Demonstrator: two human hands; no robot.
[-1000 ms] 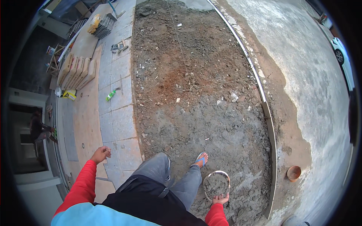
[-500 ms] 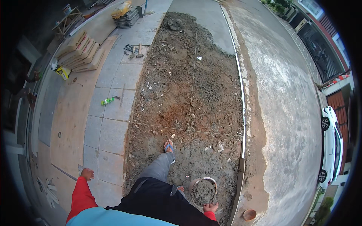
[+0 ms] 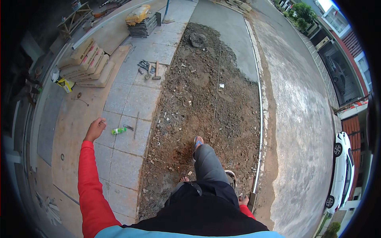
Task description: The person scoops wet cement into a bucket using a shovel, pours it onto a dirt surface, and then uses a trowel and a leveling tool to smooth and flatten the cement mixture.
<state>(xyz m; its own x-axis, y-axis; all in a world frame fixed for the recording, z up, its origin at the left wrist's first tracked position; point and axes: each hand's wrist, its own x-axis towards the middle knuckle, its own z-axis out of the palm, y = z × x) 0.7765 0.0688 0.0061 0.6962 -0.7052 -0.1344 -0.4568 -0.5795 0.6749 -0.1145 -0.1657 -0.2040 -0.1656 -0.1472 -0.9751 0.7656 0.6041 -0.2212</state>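
Observation:
Out to my left, over the grey paving, hangs my left hand (image 3: 96, 128), its fingers loosely curled with nothing visible in them. My right hand (image 3: 243, 199) is low beside my right hip, closed at the bucket's near side. Most of the bucket (image 3: 234, 173) is hidden by my leg and dark clothing; only part of its pale rim shows. Whether I grip the rim or a handle cannot be made out. One sandalled foot (image 3: 198, 142) is forward on the rough soil (image 3: 194, 103), near a taut string.
Left of the soil, a green bottle (image 3: 118, 131) lies on the paving, with hammers (image 3: 157, 70) farther off. Cement bags (image 3: 85, 65) are stacked by the wall. Smooth wet concrete (image 3: 222, 23) lies ahead. A white edging strip (image 3: 260, 119) borders the road.
I have stepped forward over the soil, one leg now beyond the cross string. My left arm has swung forward and up. The bucket has come along with my right hand.

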